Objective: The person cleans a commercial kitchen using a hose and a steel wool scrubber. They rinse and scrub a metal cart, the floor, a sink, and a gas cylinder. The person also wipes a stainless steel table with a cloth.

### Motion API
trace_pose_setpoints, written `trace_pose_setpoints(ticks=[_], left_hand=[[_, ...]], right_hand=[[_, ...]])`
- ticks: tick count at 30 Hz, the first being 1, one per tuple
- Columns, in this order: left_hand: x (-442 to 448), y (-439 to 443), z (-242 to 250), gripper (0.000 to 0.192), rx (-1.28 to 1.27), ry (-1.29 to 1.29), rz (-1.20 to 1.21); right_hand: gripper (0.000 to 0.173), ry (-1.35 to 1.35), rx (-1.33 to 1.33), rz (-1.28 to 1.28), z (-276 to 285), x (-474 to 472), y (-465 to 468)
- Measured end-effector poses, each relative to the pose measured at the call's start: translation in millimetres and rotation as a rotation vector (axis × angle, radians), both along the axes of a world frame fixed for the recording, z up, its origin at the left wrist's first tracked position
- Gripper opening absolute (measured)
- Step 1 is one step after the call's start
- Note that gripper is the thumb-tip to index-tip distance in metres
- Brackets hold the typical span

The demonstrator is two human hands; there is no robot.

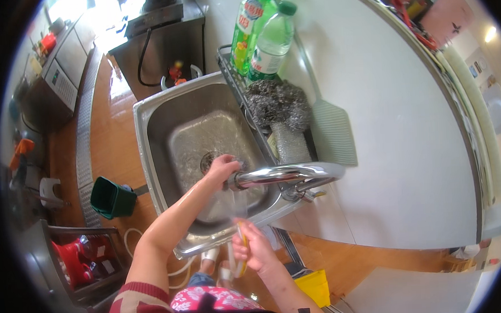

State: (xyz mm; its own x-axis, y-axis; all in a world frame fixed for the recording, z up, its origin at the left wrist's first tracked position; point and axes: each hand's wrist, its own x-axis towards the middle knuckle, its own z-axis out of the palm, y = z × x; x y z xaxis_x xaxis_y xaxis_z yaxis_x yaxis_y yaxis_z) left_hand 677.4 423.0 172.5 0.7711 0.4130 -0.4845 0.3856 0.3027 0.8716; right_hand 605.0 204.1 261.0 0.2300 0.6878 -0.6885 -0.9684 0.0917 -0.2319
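My left hand point(223, 170) is over the stainless steel sink point(140, 132), close beside the spout end of the chrome faucet point(285, 173). Its fingertips are partly hidden, and whether they hold anything cannot be told. Near the sink's front rim, my right hand point(253, 246) is closed on a thin yellow-edged object point(243, 237), whose kind is unclear. Water seems to fall from the spout between the hands. The drain point(210, 160) lies in the basin just beyond my left hand.
Right of the basin, a black rack point(238, 82) holds green plastic bottles point(270, 43) and steel wool scourers point(279, 104). A pale green fly swatter point(334, 131) leans on the white wall panel. A green bin point(113, 198) stands on the floor at left, a yellow object point(314, 287) at lower right.
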Motion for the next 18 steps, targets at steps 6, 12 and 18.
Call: trace_pose_setpoints(ticks=[6, 12, 18], left_hand=[[-18.4, 14.1, 148.4, 0.035, 0.070, -0.519, 0.263], [9.2, -2.9, 245.2, 0.042, 0.205, -0.683, -0.306], [10.2, -26.3, 217.3, 0.026, 0.700, -0.753, -0.536]], right_hand=[[0.017, -0.039, -0.006, -0.005, -6.8, -0.7, 4.4], [0.017, -0.056, -0.022, -0.033, -9.5, -6.8, 9.2], [0.016, -0.021, -0.005, -0.059, -9.3, -10.8, 10.4]])
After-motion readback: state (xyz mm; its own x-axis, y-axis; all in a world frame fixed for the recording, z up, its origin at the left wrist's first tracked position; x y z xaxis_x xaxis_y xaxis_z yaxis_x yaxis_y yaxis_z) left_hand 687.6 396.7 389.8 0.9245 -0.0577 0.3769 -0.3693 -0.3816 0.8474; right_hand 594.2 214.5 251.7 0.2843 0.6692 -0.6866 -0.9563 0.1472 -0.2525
